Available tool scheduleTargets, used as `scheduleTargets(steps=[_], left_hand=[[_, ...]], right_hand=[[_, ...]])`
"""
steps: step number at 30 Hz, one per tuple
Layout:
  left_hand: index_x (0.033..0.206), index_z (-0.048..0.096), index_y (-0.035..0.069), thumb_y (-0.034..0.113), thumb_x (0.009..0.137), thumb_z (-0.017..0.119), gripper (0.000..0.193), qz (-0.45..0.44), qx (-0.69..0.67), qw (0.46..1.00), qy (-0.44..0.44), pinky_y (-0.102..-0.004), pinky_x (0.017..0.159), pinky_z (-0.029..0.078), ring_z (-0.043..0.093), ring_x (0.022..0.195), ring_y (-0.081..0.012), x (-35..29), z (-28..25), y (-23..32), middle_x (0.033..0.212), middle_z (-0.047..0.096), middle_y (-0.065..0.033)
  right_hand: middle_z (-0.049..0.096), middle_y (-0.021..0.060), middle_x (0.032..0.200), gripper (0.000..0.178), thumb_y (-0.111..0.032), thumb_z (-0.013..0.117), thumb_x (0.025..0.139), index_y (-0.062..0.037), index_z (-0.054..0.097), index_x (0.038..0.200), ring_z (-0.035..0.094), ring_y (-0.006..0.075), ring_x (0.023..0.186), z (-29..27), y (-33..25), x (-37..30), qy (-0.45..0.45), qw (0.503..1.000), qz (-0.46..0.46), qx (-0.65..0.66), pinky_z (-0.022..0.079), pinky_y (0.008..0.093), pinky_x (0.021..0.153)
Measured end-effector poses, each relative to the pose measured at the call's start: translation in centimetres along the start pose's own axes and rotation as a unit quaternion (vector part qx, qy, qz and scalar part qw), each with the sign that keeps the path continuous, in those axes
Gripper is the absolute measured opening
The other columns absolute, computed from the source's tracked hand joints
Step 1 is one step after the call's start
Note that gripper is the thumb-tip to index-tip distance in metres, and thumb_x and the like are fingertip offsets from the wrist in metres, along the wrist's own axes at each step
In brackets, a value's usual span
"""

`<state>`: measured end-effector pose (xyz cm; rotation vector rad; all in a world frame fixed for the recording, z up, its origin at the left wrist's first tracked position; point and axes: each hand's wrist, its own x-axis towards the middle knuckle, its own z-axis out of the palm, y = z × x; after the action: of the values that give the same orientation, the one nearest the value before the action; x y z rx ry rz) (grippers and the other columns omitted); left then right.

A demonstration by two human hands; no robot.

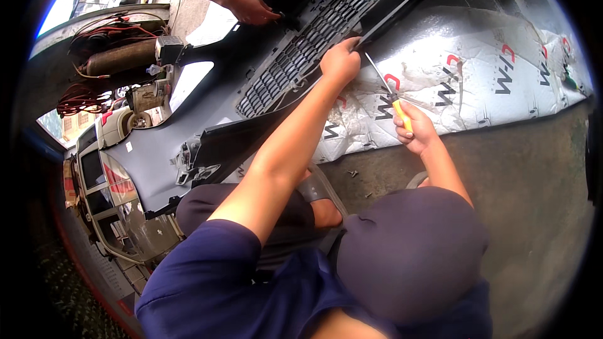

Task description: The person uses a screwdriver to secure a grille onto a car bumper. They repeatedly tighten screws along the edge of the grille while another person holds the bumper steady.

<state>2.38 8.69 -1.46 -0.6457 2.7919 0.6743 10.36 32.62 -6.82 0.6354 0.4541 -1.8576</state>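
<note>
A grey car bumper (169, 124) lies in front of me, with a black mesh grille (301, 44) running along it. My left hand (342, 63) is closed at the near edge of the bumper, beside the grille; its fingertips are partly hidden. In my right hand (417, 129) is a screwdriver (402, 115) with a yellow handle. Its long metal shaft points up and left, and the tip sits close to my left hand, apart from the fingers. Another person's hand (251, 8) touches the black part on the far side of the grille.
Under the bumper spreads a silvery printed sheet (477, 81). Several small screws (353, 173) lie on the floor (521, 176) by my foot (326, 212). A brown cylinder (119, 58) with coiled hoses stands at the far left, and a parked vehicle (119, 213) is below it.
</note>
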Motion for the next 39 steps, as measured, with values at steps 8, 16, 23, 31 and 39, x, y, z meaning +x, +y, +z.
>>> scheduleTargets(steps=[8,16,23,31,39], left_hand=[[0.139,0.06,0.019,0.012,0.079,0.054,0.061,0.023,-0.055,0.993,-0.099,-0.036,0.103,0.046,0.062,0.12,-0.0322,0.7,-2.0,-0.9,0.129,0.066,-0.019],[0.142,0.057,0.021,0.006,0.074,0.052,0.069,0.085,-0.123,0.976,-0.161,-0.0362,0.103,0.047,0.062,0.118,-0.0375,1.6,-2.1,-3.5,0.131,0.063,-0.0215],[0.153,0.042,0.023,0.007,0.075,0.053,0.08,0.112,-0.116,0.962,-0.223,-0.0418,0.101,0.047,0.062,0.116,-0.0407,0.1,-5.0,-4.1,0.129,0.063,-0.0239],[0.139,0.054,0.006,0.028,0.09,0.063,0.055,0.211,-0.083,0.972,-0.069,-0.0491,0.089,0.052,0.067,0.099,-0.0414,0.0,-8.4,1.3,0.106,0.07,-0.0241],[0.097,0.076,0.007,0.046,0.087,0.068,0.041,0.175,0.048,0.983,-0.033,-0.0425,0.083,0.055,0.07,0.093,-0.0331,12.4,-3.9,3.2,0.095,0.074,-0.0148]], right_hand=[[0.057,-0.0002,0.076,0.043,-0.015,0.066,0.095,0.0002,0.057,0.134,0.045,0.0049,0.056,-1.0,-0.5,-5.2,0.167,0.909,-0.168,-0.343,0.033,0.0214,0.047],[0.071,0.0181,0.11,0.044,-0.012,0.072,0.088,0.0091,0.061,0.124,0.066,0.0218,0.101,-2.1,-2.2,-11.7,0.232,0.752,-0.198,-0.584,0.051,0.0337,0.091],[0.061,0.0037,0.074,0.036,-0.007,0.067,0.093,0.0027,0.06,0.127,0.049,0.0083,0.053,-1.2,-5.0,-14.2,0.194,0.844,-0.063,-0.497,0.038,0.0246,0.045],[0.071,0.023,0.099,0.036,-0.033,0.069,0.089,-0.0104,0.071,0.117,0.068,0.0413,0.095,8.3,-16.2,-15.6,0.142,0.424,-0.087,-0.89,0.054,0.0464,0.084],[0.068,0.0204,0.084,0.02,-0.012,0.069,0.087,-0.0033,0.072,0.105,0.066,0.0372,0.078,20.5,-18.4,-13.3,0.181,0.253,-0.269,-0.911,0.051,0.0419,0.069]])
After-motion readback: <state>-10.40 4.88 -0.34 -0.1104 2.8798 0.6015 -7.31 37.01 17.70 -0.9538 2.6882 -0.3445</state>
